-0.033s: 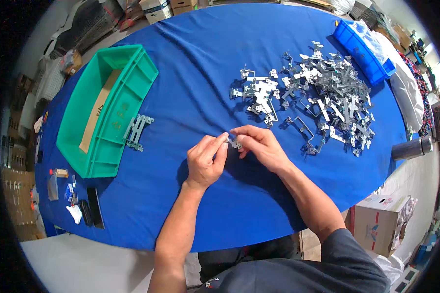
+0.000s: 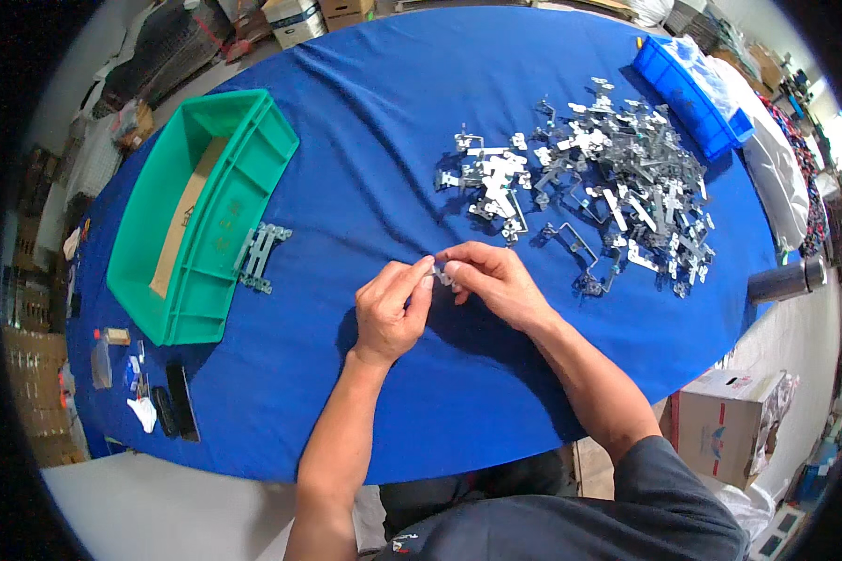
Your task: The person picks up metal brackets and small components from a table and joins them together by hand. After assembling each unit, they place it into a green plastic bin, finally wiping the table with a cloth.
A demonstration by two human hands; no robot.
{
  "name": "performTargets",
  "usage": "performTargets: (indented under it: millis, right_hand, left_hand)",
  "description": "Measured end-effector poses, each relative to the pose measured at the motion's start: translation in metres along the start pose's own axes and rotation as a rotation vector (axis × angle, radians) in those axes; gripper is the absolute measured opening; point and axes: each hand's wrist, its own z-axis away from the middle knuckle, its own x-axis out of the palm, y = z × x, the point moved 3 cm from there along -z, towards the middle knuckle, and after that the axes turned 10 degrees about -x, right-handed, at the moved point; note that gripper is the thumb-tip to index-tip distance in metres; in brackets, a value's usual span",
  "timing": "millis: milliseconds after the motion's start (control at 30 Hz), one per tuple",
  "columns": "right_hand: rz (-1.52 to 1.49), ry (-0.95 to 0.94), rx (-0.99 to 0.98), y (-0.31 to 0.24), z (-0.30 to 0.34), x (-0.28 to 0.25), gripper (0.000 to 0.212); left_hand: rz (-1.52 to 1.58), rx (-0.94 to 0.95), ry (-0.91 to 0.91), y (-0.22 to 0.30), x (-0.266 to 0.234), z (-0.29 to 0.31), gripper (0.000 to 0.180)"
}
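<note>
My left hand point(image 2: 389, 309) and my right hand point(image 2: 498, 280) meet over the middle of the blue cloth, fingertips pinched together. Between them sits a small silver metal bracket point(image 2: 445, 279), mostly hidden by the fingers, so its full shape does not show. Beyond my right hand lies a loose cluster of metal brackets point(image 2: 500, 182), and a larger tangled heap of brackets point(image 2: 641, 173) spreads to the right of it. Left of my hands, several brackets point(image 2: 265, 254) lie in a neat row against a green plastic bin point(image 2: 243, 206).
A blue bin point(image 2: 716, 122) with clear plastic in it stands at the far right, and a dark cylindrical flask point(image 2: 788, 280) lies at the right edge. Near the left edge are a phone point(image 2: 183, 402), a black case point(image 2: 165, 409) and a clear bottle point(image 2: 102, 363). A cardboard box point(image 2: 720, 425) stands below right.
The whole view has shifted very slightly. My right thumb covers a little more of the bracket; both hands keep nearly the same pose.
</note>
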Motion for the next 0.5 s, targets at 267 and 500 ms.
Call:
performTargets:
  millis: [267,500]
  right_hand:
    - [0.386,0.177,-0.26,-0.014,0.0,-0.007,0.012]
    - [0.5,0.019,-0.516,-0.02,0.005,0.003,0.012]
  left_hand:
    - [-0.014,-0.06,-0.022,0.004,-0.001,-0.002,0.023]
    - [0.458,-0.541,0.013,-0.026,-0.002,0.002,0.025]
